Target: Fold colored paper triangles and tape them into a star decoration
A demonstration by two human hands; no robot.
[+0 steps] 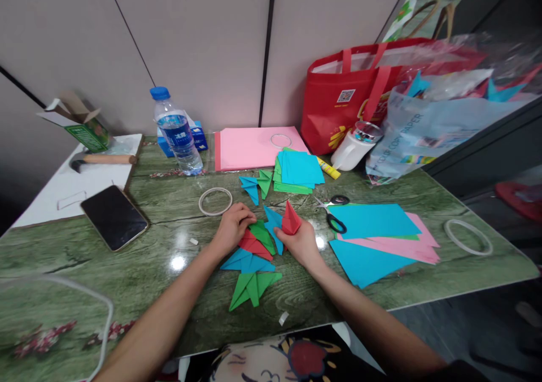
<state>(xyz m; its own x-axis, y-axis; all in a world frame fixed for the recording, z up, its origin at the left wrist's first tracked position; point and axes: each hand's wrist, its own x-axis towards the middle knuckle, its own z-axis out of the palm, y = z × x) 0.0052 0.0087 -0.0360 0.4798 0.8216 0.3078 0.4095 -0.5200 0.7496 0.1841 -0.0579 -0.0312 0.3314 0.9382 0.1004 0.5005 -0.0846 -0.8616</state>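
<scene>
Right hand (301, 242) pinches red fold (290, 217); left hand (232, 225) at green fold (263, 235), hold unclear. Grip lightly, well inside table's (171, 198) front edge.

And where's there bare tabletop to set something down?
The tabletop is bare between the smartphone and left forearm; a narrower strip lies in front of the white ring at right. It's crowded between the left hand and right hand, with folded paper pieces, and around the red tote bag.
</scene>
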